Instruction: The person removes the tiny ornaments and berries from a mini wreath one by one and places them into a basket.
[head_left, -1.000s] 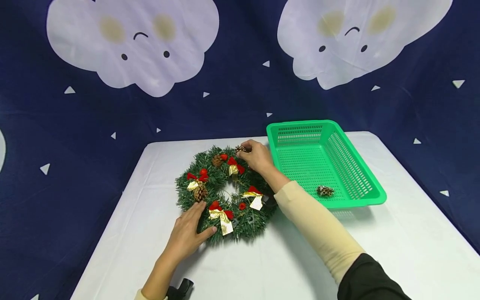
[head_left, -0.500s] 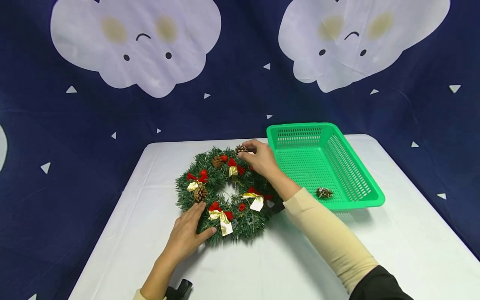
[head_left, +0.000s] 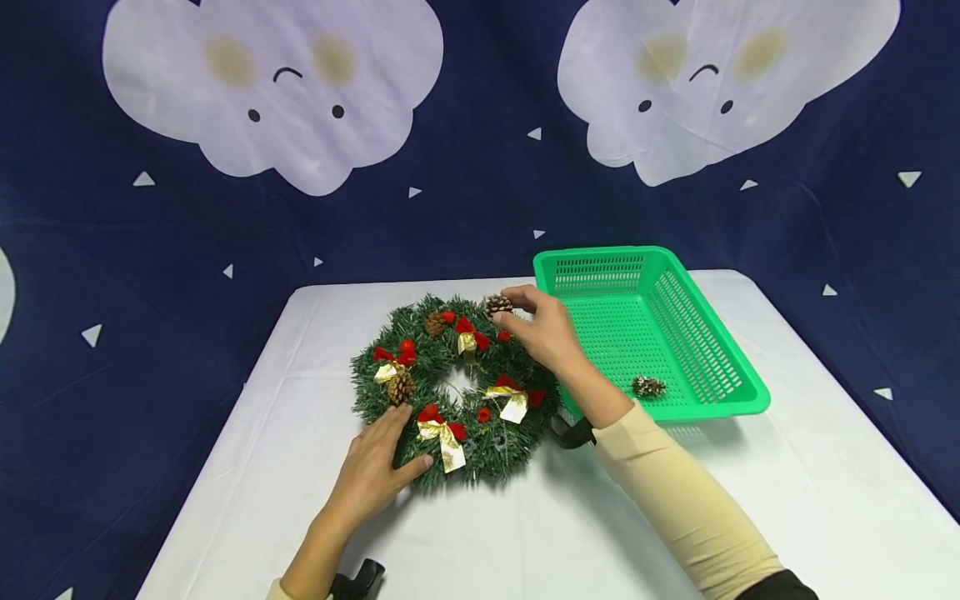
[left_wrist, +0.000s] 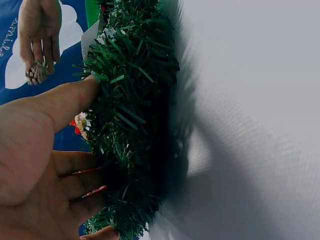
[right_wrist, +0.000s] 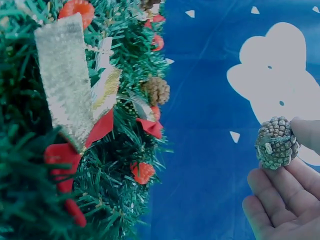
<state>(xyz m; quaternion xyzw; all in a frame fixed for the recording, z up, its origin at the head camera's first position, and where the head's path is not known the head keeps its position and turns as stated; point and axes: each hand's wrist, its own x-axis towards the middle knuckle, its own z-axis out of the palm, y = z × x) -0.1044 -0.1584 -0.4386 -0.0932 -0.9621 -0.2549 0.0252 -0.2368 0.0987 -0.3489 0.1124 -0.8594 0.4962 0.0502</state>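
Observation:
A green wreath (head_left: 480,454) with red-and-gold bows, red berries and pine cones lies on the white table. My left hand (head_left: 375,467) rests against its near left edge, thumb and fingers spread and fairly straight; the left wrist view shows the thumb (left_wrist: 75,100) touching the greenery. Between thumb and fingertips, my right hand (head_left: 546,329) pinches a loose pine cone (head_left: 498,306) over the wreath's far right side. In the right wrist view this pine cone (right_wrist: 277,142) has a thin wire-like band round it and is apart from the wreath (right_wrist: 125,200).
To the right stands a green plastic basket (head_left: 738,404) with slotted walls, close beside the wreath. Another pine cone (head_left: 648,386) lies in its near part. A dark blue cloth with printed clouds (head_left: 465,225) hangs behind the table (head_left: 510,550).
My right hand has drawn a little to the right with the pine cone, which shows more clearly above the greenery. The left hand and the wreath have stayed in place.

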